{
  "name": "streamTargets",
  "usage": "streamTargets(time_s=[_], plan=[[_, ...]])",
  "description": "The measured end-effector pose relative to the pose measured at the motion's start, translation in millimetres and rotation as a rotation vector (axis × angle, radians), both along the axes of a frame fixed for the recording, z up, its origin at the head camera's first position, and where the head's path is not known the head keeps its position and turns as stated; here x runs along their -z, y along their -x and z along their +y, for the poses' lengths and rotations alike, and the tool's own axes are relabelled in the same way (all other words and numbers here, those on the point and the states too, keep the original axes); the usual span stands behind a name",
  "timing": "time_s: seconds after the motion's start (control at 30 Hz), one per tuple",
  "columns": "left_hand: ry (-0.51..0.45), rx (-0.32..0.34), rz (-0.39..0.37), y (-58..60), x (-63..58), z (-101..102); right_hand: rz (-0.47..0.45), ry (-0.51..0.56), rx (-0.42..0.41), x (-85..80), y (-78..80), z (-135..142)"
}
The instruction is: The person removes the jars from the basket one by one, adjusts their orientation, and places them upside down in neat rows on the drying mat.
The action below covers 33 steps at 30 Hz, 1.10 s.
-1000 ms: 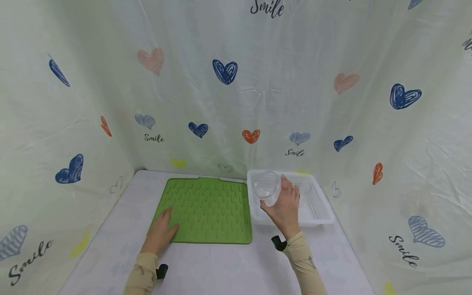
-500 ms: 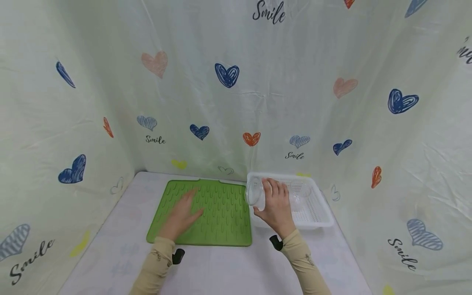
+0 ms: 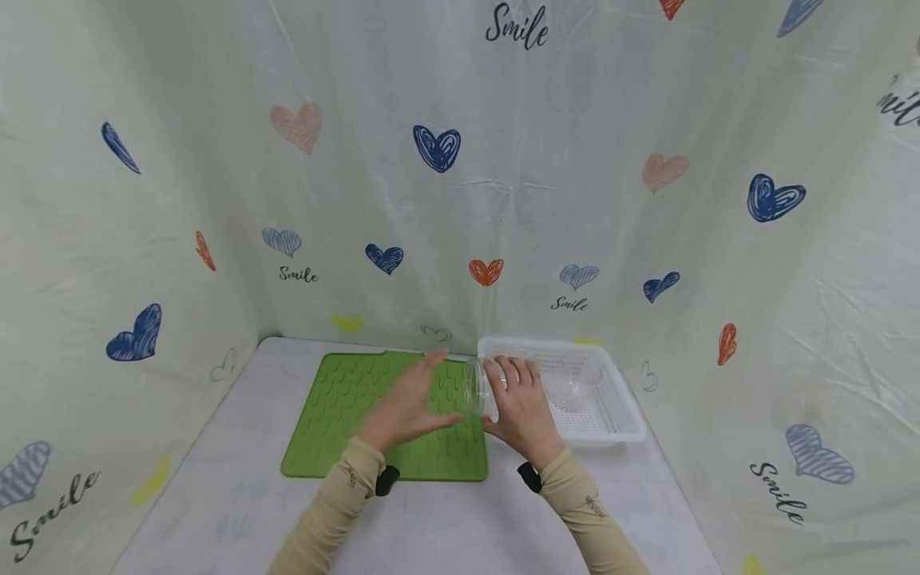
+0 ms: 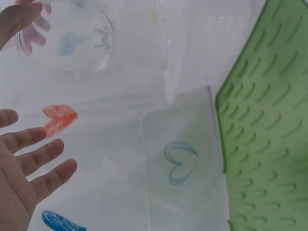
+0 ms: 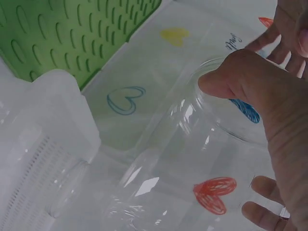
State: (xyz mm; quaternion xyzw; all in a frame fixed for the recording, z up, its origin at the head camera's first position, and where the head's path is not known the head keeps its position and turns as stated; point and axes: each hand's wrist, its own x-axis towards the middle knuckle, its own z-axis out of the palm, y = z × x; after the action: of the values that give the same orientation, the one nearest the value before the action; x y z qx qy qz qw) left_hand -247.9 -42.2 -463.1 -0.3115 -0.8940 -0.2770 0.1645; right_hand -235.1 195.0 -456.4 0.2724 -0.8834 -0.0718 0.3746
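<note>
My right hand (image 3: pixel 523 411) grips a clear jar (image 3: pixel 476 387) on its side over the seam between the green mat (image 3: pixel 345 407) and the white basket (image 3: pixel 625 399). In the right wrist view, the thumb presses near the rim of the jar (image 5: pixel 178 144), and the fingers lie on its far side. My left hand (image 3: pixel 406 407) reaches over the mat with fingers and thumb spread, facing the jar's left end. In the left wrist view, that hand (image 4: pixel 19 178) appears apart from the jar (image 4: pixel 91 62), holding nothing.
Inside the basket lies another clear vessel (image 3: pixel 578 379), its outline hard to make out. The mat has raised ridges and borders the basket on the left. A white tablecloth (image 3: pixel 446 527) covers the table, and a heart-printed curtain (image 3: pixel 359 176) hangs behind it.
The right hand has carried the jar leftward from above the basket to the mat's edge, tipping it sideways. My left hand has lifted from the mat's left side and moved right toward the jar.
</note>
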Motion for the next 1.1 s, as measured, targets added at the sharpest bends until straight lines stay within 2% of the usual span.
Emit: streamTargets(time_s=[0.27, 0.47, 0.77, 1.1], plan=[[0.023, 0.042, -0.072, 3.1, 2.6, 21, -0.023, -0.03, -0.022, 2.9, -4.9, -11], [0.016, 0.054, -0.105, 2.2, 5.3, 22, -0.03, -0.027, -0.044, 6.2, -9.0, -15], [0.003, 0.098, -0.196, -0.2, 8.9, 19, -0.053, -0.073, -0.026, 11.7, -15.1, -19], [-0.004, 0.115, -0.16, -1.2, 10.7, 16, -0.039, -0.066, -0.028, 13.8, -18.7, -21]])
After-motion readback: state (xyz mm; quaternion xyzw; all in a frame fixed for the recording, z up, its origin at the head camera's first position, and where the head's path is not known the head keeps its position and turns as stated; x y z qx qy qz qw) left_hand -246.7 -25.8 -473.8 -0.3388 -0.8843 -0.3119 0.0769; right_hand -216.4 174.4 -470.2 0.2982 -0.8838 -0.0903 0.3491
